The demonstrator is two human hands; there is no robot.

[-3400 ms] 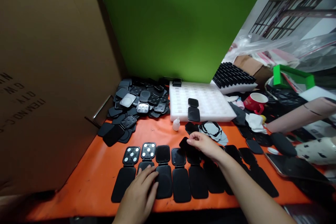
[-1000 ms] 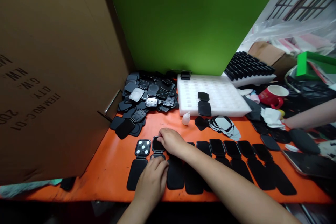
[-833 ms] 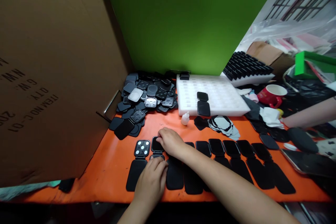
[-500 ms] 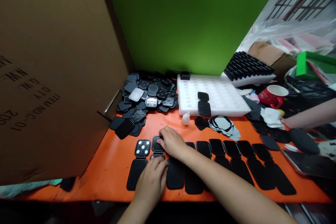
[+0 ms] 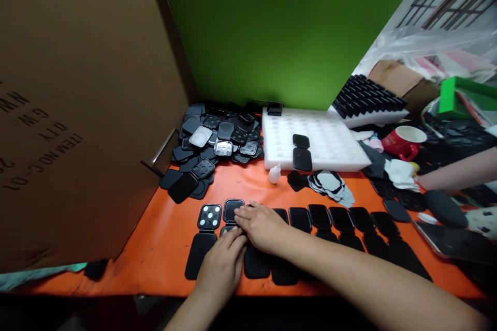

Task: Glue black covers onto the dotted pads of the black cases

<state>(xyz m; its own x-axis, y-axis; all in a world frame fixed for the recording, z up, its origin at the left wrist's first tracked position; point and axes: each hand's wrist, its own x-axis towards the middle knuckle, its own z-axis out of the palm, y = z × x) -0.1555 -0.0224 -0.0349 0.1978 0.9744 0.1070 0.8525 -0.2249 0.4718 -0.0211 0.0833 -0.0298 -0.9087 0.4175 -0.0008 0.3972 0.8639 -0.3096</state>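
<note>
My left hand (image 5: pixel 221 261) lies over the lower part of a black hinged two-panel case (image 5: pixel 232 209), second from the left in the row. Its fingers are stretched out and rest on the case. Fingers out flat, my right hand (image 5: pixel 262 225) presses down just right of that case's upper panel, covering the top of the neighbouring case (image 5: pixel 257 265). Left of both hands lies a case with white round dots (image 5: pixel 209 215) on its upper panel. Several more hinged cases (image 5: pixel 320 216) continue the row to the right. Both thumbs are largely hidden.
Behind are a heap of black cases (image 5: pixel 225 131), a white foam tray (image 5: pixel 322 137), a small dropper bottle (image 5: pixel 274 174) and grey-white cut sheets (image 5: pixel 330 183). A cardboard box (image 5: pixel 89 88) walls the left. A red mug (image 5: pixel 404 143) and another person's arm (image 5: pixel 458 169) are right.
My right hand has slid right and slightly down off the second case's upper panel, showing more of it. My left hand stays nearly in place. The view has shifted slightly.
</note>
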